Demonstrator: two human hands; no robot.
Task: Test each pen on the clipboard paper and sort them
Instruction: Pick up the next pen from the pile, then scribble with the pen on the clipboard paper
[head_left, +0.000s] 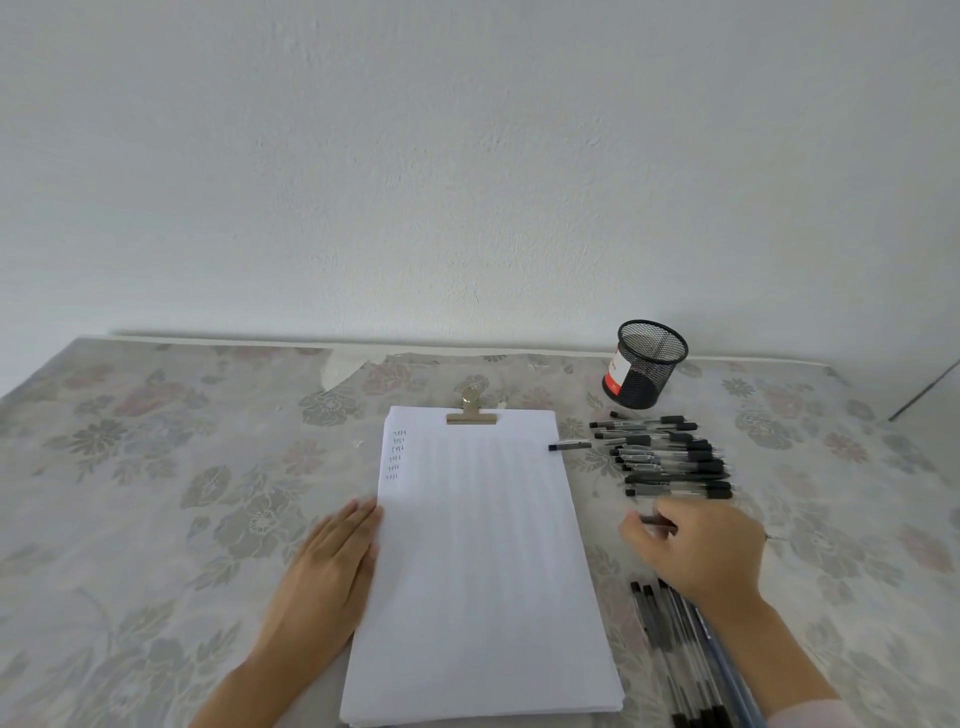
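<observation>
By the right wrist, black-capped clear pens (653, 621) look sorted, the right hand (701, 545) curls round one dark pen (655, 519), the flat left hand (332, 561) touches the white clipboard paper (483, 571) bearing six small marks (397, 454), and beyond the fingers a bigger pile of black pens (670, 460) seems untested.

Motion-blurred right hand (696, 545) mostly hides a pen (652, 519); grip unclear. Written marks (397, 454) on paper (483, 561) too small to read. The near pens (657, 631) cut by bottom edge, partly under forearm (779, 654). The cup label (615, 370) unreadable.
</observation>
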